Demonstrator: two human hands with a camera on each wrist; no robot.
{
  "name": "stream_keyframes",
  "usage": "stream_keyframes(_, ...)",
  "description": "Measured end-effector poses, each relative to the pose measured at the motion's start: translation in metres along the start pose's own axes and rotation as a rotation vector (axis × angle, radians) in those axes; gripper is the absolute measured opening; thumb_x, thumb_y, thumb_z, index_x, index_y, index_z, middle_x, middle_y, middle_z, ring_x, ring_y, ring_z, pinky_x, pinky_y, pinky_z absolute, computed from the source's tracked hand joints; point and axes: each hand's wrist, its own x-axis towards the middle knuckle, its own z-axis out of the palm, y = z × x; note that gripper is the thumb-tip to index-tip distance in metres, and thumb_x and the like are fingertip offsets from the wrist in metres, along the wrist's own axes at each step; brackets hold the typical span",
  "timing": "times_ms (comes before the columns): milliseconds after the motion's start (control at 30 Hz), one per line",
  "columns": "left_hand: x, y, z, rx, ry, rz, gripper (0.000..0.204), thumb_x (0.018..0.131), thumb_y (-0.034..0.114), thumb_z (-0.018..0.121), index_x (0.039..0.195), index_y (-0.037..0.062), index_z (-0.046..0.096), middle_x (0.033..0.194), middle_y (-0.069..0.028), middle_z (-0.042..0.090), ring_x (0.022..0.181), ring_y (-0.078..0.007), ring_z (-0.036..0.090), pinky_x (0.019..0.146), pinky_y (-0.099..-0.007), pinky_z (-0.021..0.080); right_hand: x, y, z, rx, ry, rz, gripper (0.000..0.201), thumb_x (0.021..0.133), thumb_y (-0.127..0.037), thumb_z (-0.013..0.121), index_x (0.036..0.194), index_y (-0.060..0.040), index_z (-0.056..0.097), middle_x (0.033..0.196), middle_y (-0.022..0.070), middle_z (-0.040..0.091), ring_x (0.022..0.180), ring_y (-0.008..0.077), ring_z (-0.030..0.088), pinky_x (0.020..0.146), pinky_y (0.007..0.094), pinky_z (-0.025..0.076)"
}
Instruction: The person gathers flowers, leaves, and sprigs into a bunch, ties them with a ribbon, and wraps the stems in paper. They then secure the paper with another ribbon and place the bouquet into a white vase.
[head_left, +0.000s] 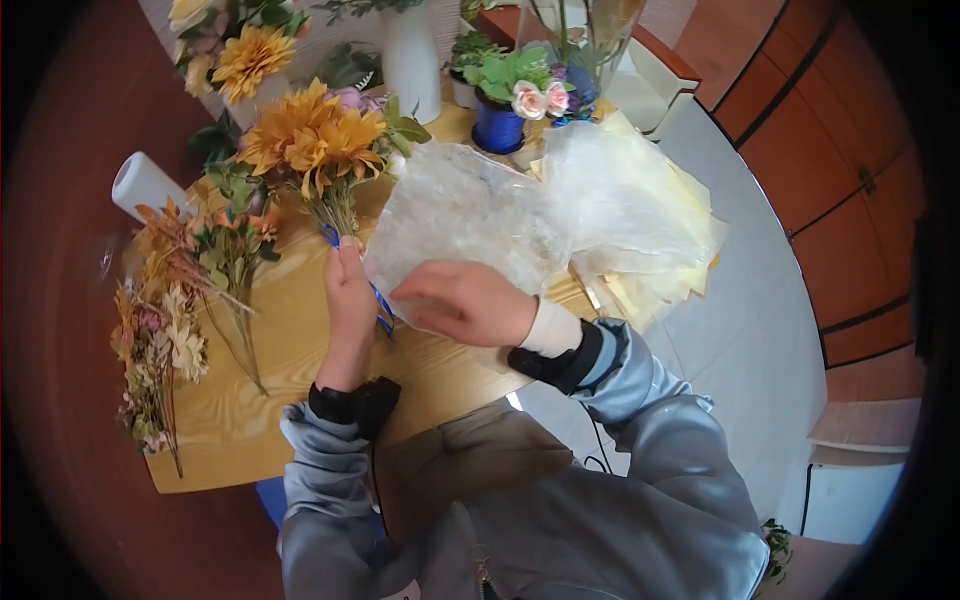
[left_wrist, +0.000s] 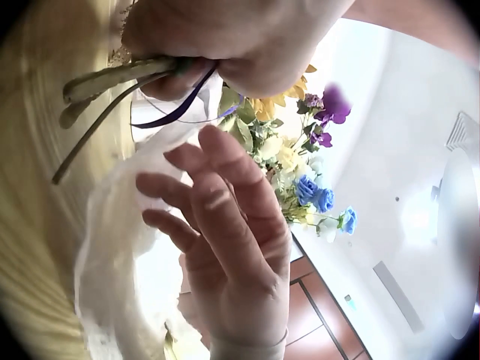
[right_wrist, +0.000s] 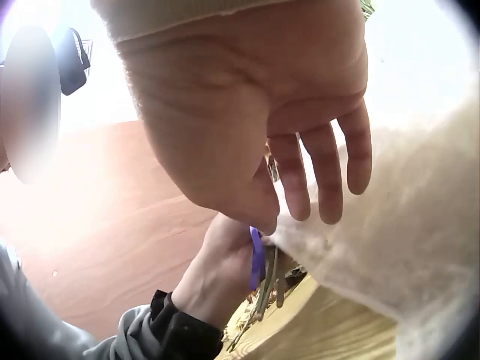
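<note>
My left hand (head_left: 348, 305) grips a bouquet of orange artificial flowers (head_left: 315, 135) by its stems, blooms pointing away from me. A blue-purple ribbon (left_wrist: 182, 109) hangs at the stems, and the cut stem ends (left_wrist: 112, 81) stick out below the fist in the left wrist view. My right hand (head_left: 470, 305) hovers just right of the left one, fingers loosely extended and apart, holding nothing. Its palm and spread fingers show in the right wrist view, over a translucent white wrapping sheet (head_left: 465, 205) on the table.
Loose flower sprays (head_left: 165, 340) lie at the table's left, near a white vase (head_left: 148, 185). At the back stand a tall white vase (head_left: 410, 70) and a blue pot (head_left: 498, 127) with pink roses. A stack of wrapping sheets (head_left: 640, 200) overhangs the right edge of the wooden table (head_left: 240, 430).
</note>
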Motion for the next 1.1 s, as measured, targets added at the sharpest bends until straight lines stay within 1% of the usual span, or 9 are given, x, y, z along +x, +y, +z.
stream_keyframes(167,0.010,-0.002,-0.031,0.063,0.055,-0.008,0.027,0.090,0.024,0.036,0.076,0.0047,0.047,0.068,0.0001,0.043,0.064,-0.0095,0.038,0.061,-0.0232,0.033,0.006,0.009,-0.015,-0.035,-0.104,0.091,0.022,0.075,-0.007,0.054,0.097,-0.0069,0.056,0.092,0.0099,0.055,0.086,0.0273,0.053,0.074,0.0335,0.043)
stream_keyframes(267,0.008,0.010,-0.041,0.134,0.048,-0.038,0.025,0.091,0.024,0.035,0.078,0.0047,0.046,0.066,-0.0010,0.046,0.060,-0.0093,0.040,0.058,-0.0229,0.034,0.003,0.022,-0.005,-0.251,-0.115,0.087,0.025,0.072,-0.012,0.055,0.097,-0.0110,0.057,0.096,0.0098,0.054,0.091,0.0302,0.048,0.077,0.0369,0.041)
stream_keyframes(333,0.007,0.018,-0.044,-0.063,-0.019,-0.151,0.024,0.091,0.023,0.033,0.081,0.0044,0.043,0.062,-0.0031,0.049,0.056,-0.0091,0.041,0.056,-0.0221,0.034,0.001,0.027,0.009,-0.438,-0.161,0.072,0.027,0.071,-0.013,0.055,0.097,-0.0153,0.058,0.103,0.0073,0.050,0.098,0.0289,0.043,0.075,0.0405,0.039)
stream_keyframes(467,0.005,0.032,-0.051,0.037,0.018,-0.029,0.022,0.092,0.023,0.032,0.083,0.0041,0.041,0.062,-0.0050,0.051,0.055,-0.0086,0.043,0.055,-0.0218,0.034,0.005,0.013,0.029,-0.554,-0.354,0.141,0.033,0.070,-0.019,0.058,0.103,-0.0201,0.055,0.110,0.0055,0.045,0.103,0.0259,0.039,0.073,0.0419,0.039)
stream_keyframes(700,-0.001,0.023,-0.049,0.036,-0.120,-0.002,0.022,0.092,0.021,0.032,0.081,0.0047,0.042,0.062,-0.0019,0.050,0.053,-0.0059,0.039,0.050,-0.0207,0.032,0.024,-0.008,0.057,-0.542,-0.415,0.114,0.036,0.069,-0.022,0.061,0.104,-0.0207,0.056,0.107,0.0052,0.046,0.099,0.0256,0.041,0.072,0.0415,0.040)
stream_keyframes(800,-0.002,0.015,-0.047,0.055,-0.160,0.033,0.023,0.092,0.021,0.032,0.080,0.0049,0.041,0.062,-0.0012,0.049,0.052,-0.0060,0.038,0.049,-0.0207,0.032,0.025,0.001,0.051,-0.351,-0.393,0.057,0.037,0.068,-0.020,0.061,0.104,-0.0166,0.056,0.106,0.0066,0.049,0.096,0.0284,0.043,0.076,0.0402,0.041)
stream_keyframes(900,-0.004,0.016,-0.047,0.070,-0.165,0.011,0.023,0.092,0.021,0.032,0.078,0.0046,0.041,0.061,-0.0012,0.048,0.051,-0.0067,0.039,0.049,-0.0212,0.032,0.029,0.003,0.017,-0.373,-0.410,0.190,0.038,0.068,-0.019,0.061,0.105,-0.0129,0.055,0.106,0.0095,0.050,0.095,0.0309,0.045,0.080,0.0382,0.041)
stream_keyframes(967,-0.005,0.016,-0.045,0.088,-0.166,-0.014,0.024,0.092,0.021,0.033,0.077,0.0043,0.041,0.060,-0.0013,0.047,0.051,-0.0071,0.039,0.049,-0.0216,0.033,0.027,0.016,0.001,-0.473,-0.394,0.158,0.038,0.068,-0.020,0.060,0.106,-0.0130,0.055,0.110,0.0114,0.048,0.098,0.0318,0.043,0.081,0.0388,0.040)
stream_keyframes(1100,-0.008,0.012,-0.034,0.129,-0.184,-0.005,0.024,0.092,0.021,0.034,0.077,0.0033,0.040,0.058,-0.0023,0.046,0.052,-0.0089,0.040,0.050,-0.0240,0.035,0.015,0.032,-0.002,-0.505,-0.510,0.159,0.043,0.068,-0.027,0.062,0.110,-0.0264,0.054,0.121,0.0085,0.040,0.109,0.0309,0.034,0.081,0.0486,0.037)
